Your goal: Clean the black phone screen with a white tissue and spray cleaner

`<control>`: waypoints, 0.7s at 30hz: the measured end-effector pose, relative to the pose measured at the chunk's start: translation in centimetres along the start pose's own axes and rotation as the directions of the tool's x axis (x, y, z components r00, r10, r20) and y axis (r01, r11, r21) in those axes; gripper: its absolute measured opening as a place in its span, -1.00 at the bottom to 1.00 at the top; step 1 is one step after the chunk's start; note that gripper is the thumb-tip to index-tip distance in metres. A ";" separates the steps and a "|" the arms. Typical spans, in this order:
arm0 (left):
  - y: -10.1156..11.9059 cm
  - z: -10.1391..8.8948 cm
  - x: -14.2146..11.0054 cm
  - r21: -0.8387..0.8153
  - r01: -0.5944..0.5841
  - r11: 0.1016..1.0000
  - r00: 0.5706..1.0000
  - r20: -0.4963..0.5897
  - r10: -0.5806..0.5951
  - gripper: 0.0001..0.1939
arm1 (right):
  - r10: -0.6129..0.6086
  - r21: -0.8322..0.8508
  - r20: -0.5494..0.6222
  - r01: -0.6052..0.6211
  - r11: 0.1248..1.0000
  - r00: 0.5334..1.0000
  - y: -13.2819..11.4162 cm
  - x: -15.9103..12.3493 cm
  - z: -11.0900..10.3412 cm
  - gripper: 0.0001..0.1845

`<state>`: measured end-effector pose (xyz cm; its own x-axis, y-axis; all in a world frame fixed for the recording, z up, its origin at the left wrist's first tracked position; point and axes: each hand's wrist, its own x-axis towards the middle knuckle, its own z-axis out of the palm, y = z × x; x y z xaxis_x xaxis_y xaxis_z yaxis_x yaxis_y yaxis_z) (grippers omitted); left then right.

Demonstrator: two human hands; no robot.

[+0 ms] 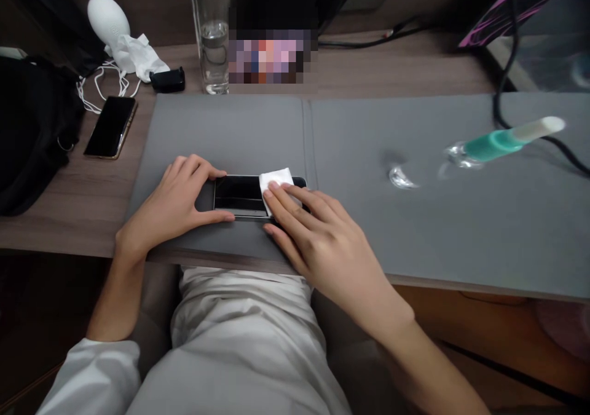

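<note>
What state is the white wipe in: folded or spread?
Folded: the wipe is a small pad under the right hand, smaller than the phone.

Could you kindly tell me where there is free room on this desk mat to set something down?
The grey mat is free above the phone, below the glass water bottle, and right of the right hand, below the teal-banded tube. It is crowded around the left hand and the white cloth, and at the far-left desk corner, by the black bag.

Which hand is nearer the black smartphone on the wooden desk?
Left. The left hand is down and right of the smartphone; the right hand is farther right.
</note>
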<state>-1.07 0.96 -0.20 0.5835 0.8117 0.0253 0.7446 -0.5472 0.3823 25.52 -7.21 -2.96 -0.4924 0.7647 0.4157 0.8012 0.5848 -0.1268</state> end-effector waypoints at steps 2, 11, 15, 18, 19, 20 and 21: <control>0.0 0.0 0.0 0.002 -0.003 1.000 1.000 0.000 0.003 -0.35 | 0.017 0.010 0.003 -0.017 1.000 1.000 0.2 0.1 0.3 -0.47; 0.1 0.0 0.0 -0.018 0.009 1.000 1.000 0.003 -0.009 -0.35 | 0.039 -0.066 -0.024 -0.040 0.997 0.999 0.5 0.5 0.9 -0.47; 0.1 0.0 0.0 -0.008 0.001 1.000 1.000 -0.003 -0.001 -0.36 | 0.058 -0.068 -0.041 -0.061 0.996 0.997 0.4 0.4 1.0 -0.44; 0.0 0.1 0.0 -0.009 -0.004 1.000 1.000 -0.007 0.004 -0.36 | 0.069 -0.030 -0.029 -0.069 0.997 0.997 0.5 0.3 1.0 -0.41; 0.0 0.1 0.0 -0.013 -0.001 1.000 1.000 -0.006 0.001 -0.35 | 0.070 -0.015 -0.024 -0.071 0.997 0.997 0.6 0.3 1.0 -0.41; 0.0 0.1 0.0 -0.018 0.002 1.000 1.000 -0.006 -0.002 -0.35 | 0.069 -0.002 -0.021 -0.069 0.998 0.997 0.6 0.3 1.0 -0.39; 0.0 0.1 -0.1 -0.023 0.003 1.000 1.000 -0.005 -0.003 -0.35 | 0.065 0.007 -0.022 -0.065 0.998 0.998 0.7 0.3 1.0 -0.38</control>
<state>-1.10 0.88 -0.31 0.5798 0.8142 0.0292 0.7385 -0.5403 0.4032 25.58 -6.35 -3.81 -0.4312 0.7952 0.4263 0.8291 0.5356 -0.1603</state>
